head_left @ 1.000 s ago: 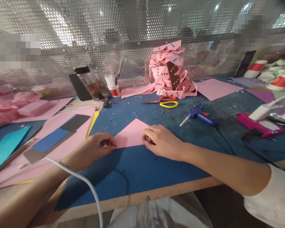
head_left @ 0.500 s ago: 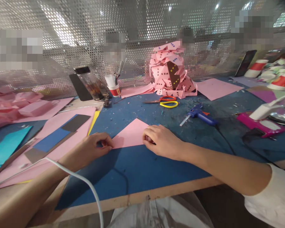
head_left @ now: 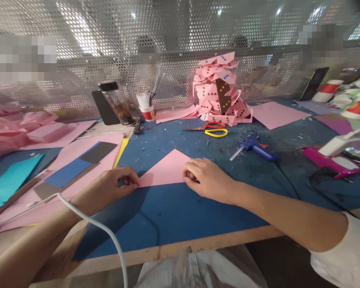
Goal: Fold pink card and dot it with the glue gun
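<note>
A pink paper triangle [head_left: 166,171] lies on the blue work surface, its peak pointing away from me and its long straight edge towards me. My left hand [head_left: 121,183] pinches the left corner between thumb and fingertips. At the other end, my right hand [head_left: 202,178] has its fingers curled over the right corner, which they hide. Beyond the paper lie scissors [head_left: 216,130] with one red and one yellow handle loop. A blue glue gun [head_left: 253,147] rests to the right of them, its cord running towards me.
A stack of folded pink paper pieces with dots [head_left: 208,96] stands at the back. On the left are coloured card strips [head_left: 67,172] on pink sheets. A white cable [head_left: 103,229] crosses my left forearm. Farther right lies a magenta tool [head_left: 333,160]; a bottle [head_left: 120,108] stands back left.
The whole view has shifted slightly. Both hands keep their places at the two corners of the pink triangle, and nothing else has visibly moved.
</note>
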Demonstrator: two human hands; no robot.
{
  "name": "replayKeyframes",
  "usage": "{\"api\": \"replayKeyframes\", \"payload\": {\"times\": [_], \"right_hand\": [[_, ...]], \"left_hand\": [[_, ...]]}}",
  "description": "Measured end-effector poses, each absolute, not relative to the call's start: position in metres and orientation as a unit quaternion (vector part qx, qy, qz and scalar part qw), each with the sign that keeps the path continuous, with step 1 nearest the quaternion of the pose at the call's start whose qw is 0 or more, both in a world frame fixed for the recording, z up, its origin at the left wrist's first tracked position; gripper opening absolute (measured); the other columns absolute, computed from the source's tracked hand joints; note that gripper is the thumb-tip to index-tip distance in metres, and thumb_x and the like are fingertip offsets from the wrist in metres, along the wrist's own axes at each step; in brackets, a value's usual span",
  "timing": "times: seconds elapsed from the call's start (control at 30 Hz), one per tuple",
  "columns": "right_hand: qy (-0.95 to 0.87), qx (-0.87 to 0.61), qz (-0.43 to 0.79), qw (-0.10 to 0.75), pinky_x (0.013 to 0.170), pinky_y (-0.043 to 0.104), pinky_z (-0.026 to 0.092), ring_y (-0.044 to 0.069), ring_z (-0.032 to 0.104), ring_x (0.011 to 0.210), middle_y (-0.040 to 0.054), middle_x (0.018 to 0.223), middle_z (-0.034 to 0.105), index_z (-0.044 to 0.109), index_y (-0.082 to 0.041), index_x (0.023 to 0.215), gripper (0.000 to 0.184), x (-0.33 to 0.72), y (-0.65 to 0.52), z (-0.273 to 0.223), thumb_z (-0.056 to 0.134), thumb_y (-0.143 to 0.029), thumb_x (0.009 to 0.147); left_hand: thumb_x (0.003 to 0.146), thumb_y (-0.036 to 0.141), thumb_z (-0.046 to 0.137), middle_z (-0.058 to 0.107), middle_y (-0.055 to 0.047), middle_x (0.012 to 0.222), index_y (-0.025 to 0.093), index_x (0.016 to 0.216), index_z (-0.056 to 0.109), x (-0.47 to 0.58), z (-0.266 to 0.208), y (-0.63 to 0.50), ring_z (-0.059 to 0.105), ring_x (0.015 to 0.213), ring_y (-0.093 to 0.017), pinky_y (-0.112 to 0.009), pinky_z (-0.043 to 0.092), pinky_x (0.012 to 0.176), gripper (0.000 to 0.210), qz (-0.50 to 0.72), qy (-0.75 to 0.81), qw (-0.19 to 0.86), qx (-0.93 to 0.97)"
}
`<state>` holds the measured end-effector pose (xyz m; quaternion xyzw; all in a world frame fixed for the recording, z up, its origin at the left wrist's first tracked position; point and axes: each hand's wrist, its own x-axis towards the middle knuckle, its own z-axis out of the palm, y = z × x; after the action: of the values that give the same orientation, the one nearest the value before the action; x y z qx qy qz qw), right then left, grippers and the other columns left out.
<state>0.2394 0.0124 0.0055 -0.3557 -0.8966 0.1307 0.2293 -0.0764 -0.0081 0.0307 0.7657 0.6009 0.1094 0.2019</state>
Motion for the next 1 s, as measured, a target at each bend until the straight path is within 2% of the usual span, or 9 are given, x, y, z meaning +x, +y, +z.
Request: {"api": "replayKeyframes", "payload": {"times": [0.5, 0.73, 0.87, 1.0], "right_hand": [[-0.896, -0.357, 0.132, 0.228, 0.078, 0.03, 0.033, 0.013, 0.053, 0.077, -0.0004, 0.087, 0.063, 0.058, -0.019, 0.087, 0.008, 0.239, 0.012, 0.006, 0.059, -0.013, 0.09], [-0.896, -0.356, 0.135, 0.229, 0.078, 0.03, 0.033, 0.014, 0.053, 0.077, -0.0004, 0.087, 0.064, 0.058, -0.019, 0.087, 0.008, 0.24, 0.012, 0.005, 0.058, -0.012, 0.09], [-0.896, -0.357, 0.136, 0.227, 0.078, 0.03, 0.033, 0.014, 0.054, 0.079, 0.0002, 0.088, 0.065, 0.058, -0.019, 0.087, 0.008, 0.239, 0.012, 0.005, 0.058, -0.012, 0.09], [-0.896, -0.357, 0.136, 0.227, 0.079, 0.031, 0.033, 0.014, 0.055, 0.079, 0.0004, 0.089, 0.065, 0.058, -0.019, 0.087, 0.007, 0.239, 0.012, 0.007, 0.058, -0.013, 0.091]], "left_hand": [[0.08, 0.039, 0.062, 0.074, -0.002, 0.088, 0.027, 0.085, 0.073, -0.096, 0.023, -0.011, 0.065, 0.083, -0.022, -0.03, 0.046, 0.076, 0.017, 0.117, 0.602, 0.195, 0.766], [0.079, 0.039, 0.061, 0.073, -0.001, 0.082, 0.026, 0.079, 0.071, -0.101, 0.024, -0.009, 0.064, 0.078, -0.021, -0.03, 0.046, 0.074, 0.017, 0.118, 0.604, 0.182, 0.767], [0.079, 0.046, 0.061, 0.073, -0.002, 0.079, 0.025, 0.079, 0.071, -0.091, 0.033, -0.01, 0.062, 0.075, -0.021, -0.031, 0.046, 0.072, 0.023, 0.185, 0.618, 0.156, 0.748], [0.084, 0.048, 0.061, 0.072, -0.002, 0.085, 0.024, 0.084, 0.071, -0.067, 0.037, -0.017, 0.062, 0.082, -0.021, -0.031, 0.046, 0.076, 0.026, 0.236, 0.59, 0.161, 0.755]]}}
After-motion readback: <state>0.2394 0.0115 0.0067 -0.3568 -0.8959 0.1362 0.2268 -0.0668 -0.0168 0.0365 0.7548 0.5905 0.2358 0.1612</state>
